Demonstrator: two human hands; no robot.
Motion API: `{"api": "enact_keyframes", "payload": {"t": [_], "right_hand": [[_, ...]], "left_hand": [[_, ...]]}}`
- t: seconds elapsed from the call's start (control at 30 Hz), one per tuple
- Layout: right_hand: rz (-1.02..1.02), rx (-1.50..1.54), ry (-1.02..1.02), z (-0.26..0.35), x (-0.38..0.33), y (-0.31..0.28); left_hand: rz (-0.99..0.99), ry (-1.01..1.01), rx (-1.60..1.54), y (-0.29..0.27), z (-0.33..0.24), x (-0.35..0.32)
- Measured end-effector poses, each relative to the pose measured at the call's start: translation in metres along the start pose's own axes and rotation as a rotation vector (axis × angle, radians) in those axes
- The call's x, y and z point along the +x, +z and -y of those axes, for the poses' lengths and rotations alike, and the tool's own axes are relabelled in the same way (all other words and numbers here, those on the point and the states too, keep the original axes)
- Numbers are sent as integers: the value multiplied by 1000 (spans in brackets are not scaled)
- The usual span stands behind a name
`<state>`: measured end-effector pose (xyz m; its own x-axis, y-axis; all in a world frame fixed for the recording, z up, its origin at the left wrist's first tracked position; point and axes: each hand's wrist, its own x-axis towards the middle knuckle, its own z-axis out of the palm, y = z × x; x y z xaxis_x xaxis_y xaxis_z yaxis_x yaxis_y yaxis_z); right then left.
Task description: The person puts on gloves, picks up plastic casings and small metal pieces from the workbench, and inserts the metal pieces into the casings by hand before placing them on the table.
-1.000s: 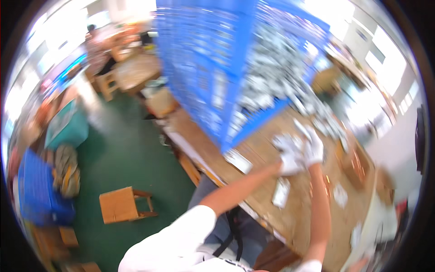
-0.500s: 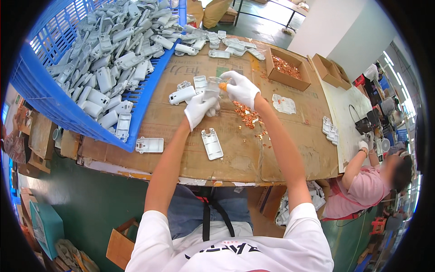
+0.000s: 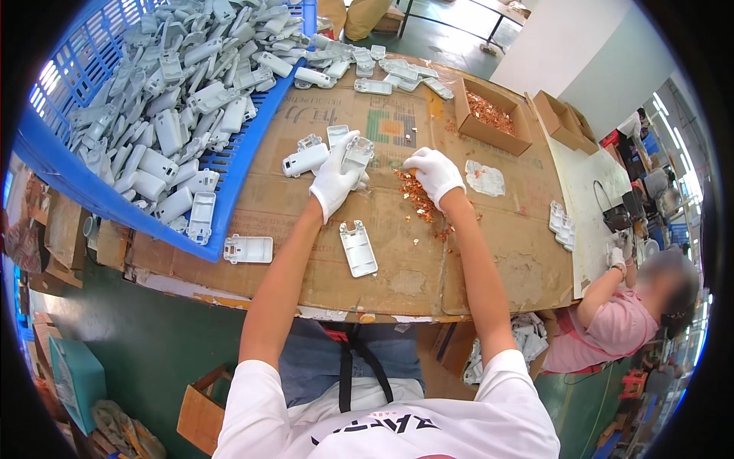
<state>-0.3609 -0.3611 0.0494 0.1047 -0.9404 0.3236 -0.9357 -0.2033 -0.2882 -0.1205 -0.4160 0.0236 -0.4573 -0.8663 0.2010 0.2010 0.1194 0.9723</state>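
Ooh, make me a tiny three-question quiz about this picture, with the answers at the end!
1. Which hand holds up a pale plastic shell: A) left or B) right?
2. True or false: the blue crate holds a heap of similar shells.
3. Fill in: the right hand is at a pile of small ____-coloured pieces.

Key: 1. A, the left hand. 2. True. 3. Copper.

Green floor (image 3: pixel 153 314), white square-edged column (image 3: pixel 573 42) with one shaded face, cardboard-covered worktable (image 3: pixel 505 264), white-topped bench (image 3: pixel 599 180) alongside at right, dark-legged table (image 3: pixel 503 9) beyond, wooden stool (image 3: pixel 200 417) at lower left, bright strip lights (image 3: pixel 660 109) along right rim.
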Motion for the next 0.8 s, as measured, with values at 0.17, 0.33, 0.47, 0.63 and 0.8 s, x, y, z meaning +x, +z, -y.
{"api": "enact_keyframes", "payload": {"t": [0.17, 0.33, 0.47, 0.63, 0.8], "right_hand": [[99, -281, -62, 6, 0, 1], [89, -294, -81, 15, -1, -1], [237, -358, -79, 29, 7, -11], [152, -204, -27, 28, 16, -12], [-170, 730, 210, 71, 12, 4]], "left_hand": [[41, -31, -44, 4, -9, -3], [33, -141, -10, 5, -13, -3], [35, -155, 33, 5, -16, -5], [49, 21, 201, -2, 1, 2], [-13, -53, 124, 7, -12, -5]]}}
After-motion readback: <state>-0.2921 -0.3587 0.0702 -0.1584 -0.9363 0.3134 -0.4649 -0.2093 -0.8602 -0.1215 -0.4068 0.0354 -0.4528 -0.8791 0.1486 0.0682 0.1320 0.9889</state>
